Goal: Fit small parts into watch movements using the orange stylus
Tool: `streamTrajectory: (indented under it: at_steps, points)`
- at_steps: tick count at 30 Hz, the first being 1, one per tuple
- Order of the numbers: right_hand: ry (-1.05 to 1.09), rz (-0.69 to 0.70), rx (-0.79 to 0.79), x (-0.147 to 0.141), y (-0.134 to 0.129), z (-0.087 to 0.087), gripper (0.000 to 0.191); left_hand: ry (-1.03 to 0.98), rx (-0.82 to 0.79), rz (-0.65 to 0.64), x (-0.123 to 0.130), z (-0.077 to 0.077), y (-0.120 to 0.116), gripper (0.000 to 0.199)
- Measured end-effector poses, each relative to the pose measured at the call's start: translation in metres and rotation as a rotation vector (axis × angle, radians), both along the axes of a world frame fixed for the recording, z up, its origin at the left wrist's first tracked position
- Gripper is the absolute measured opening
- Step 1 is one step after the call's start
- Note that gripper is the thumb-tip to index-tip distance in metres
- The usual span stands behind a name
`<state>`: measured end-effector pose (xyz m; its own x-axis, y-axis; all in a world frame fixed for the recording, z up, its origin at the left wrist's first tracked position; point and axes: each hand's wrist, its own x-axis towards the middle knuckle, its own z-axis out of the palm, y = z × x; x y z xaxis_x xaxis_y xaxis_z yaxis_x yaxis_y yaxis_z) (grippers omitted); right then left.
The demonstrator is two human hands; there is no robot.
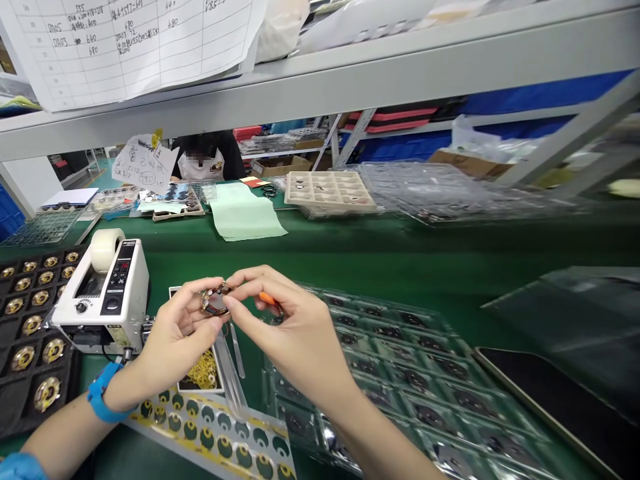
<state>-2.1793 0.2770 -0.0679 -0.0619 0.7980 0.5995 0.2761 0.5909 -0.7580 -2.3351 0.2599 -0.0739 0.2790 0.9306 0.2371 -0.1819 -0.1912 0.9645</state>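
Near the middle of the view, my left hand (170, 333) grips a small round metal part (214, 304), which looks like a watch movement with a shiny rim. My right hand (300, 327) pinches close against the same part with thumb and forefinger. Tucked in its curled fingers is an orange-handled tool (268, 299), whose working end is hidden. Below the hands lie a small white box of yellow bits (204, 371), a pair of metal tweezers (237, 352) and a sheet of round stickers (215, 437).
A white tape dispenser (113, 283) stands left, beside a black tray (15, 403) of gold-coloured round parts. Clear blister trays (400, 360) with dark round parts spread to the right, near a dark tablet-like slab (555, 400). A grey shelf beam (350, 87) crosses overhead; a person (220, 157) sits opposite.
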Motion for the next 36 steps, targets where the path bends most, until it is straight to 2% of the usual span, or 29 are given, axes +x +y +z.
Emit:
streamTrajectory:
  at_steps: [4, 6, 10, 14, 15, 17, 20, 22, 24, 27, 29, 31, 33, 36]
  points:
    - [-0.047, -0.007, 0.080, -0.005, 0.000, -0.006, 0.015, -0.059, -0.037, 0.116, 0.008, -0.002, 0.001, 0.027]
    - [-0.059, -0.053, 0.128, -0.008, -0.001, -0.010, 0.012, -0.085, -0.070, 0.171, 0.010, -0.002, 0.002, 0.029]
    - [-0.053, -0.159, 0.143, -0.012, 0.000, -0.015, 0.011, -0.108, -0.096, 0.182, 0.011, -0.003, 0.002, 0.034]
    - [-0.095, -0.024, 0.064, -0.011, 0.003, -0.013, 0.002, -0.112, -0.055, 0.206, 0.010, -0.005, 0.001, 0.030]
    - [-0.096, 0.007, 0.055, -0.011, 0.003, -0.011, 0.007, -0.101, -0.043, 0.209, 0.010, -0.005, 0.001, 0.030]
    - [-0.095, 0.033, 0.057, -0.009, 0.004, -0.009, 0.015, -0.034, -0.024, 0.207, 0.008, -0.006, 0.001, 0.026]
    - [-0.127, 0.021, 0.107, -0.007, 0.005, -0.007, 0.018, 0.234, 0.075, 0.222, 0.001, -0.004, 0.006, 0.015]
    - [-0.193, 0.002, 0.178, -0.006, 0.005, -0.008, 0.017, 0.418, 0.200, 0.258, -0.004, -0.002, 0.011, 0.015]
    - [-0.285, -0.035, 0.295, -0.007, 0.005, -0.010, 0.013, 0.478, 0.287, 0.292, -0.009, 0.001, 0.016, 0.013]
    - [-0.363, -0.158, 0.586, -0.008, 0.001, -0.015, 0.009, 0.340, 0.201, 0.288, -0.013, 0.005, 0.020, 0.006]
    - [-0.391, -0.236, 0.817, -0.009, -0.004, -0.017, 0.014, 0.197, 0.058, 0.252, -0.012, 0.007, 0.020, 0.012]
    - [-0.438, -0.292, 0.962, -0.009, -0.008, -0.018, 0.010, 0.068, -0.074, 0.208, -0.010, 0.007, 0.017, 0.022]
    - [-0.464, -0.350, 0.965, -0.009, -0.010, -0.018, 0.010, -0.030, -0.156, 0.168, -0.007, 0.008, 0.013, 0.030]
    - [-0.441, -0.406, 0.857, -0.009, -0.008, -0.015, 0.013, -0.079, -0.173, 0.118, -0.003, 0.008, 0.004, 0.033]
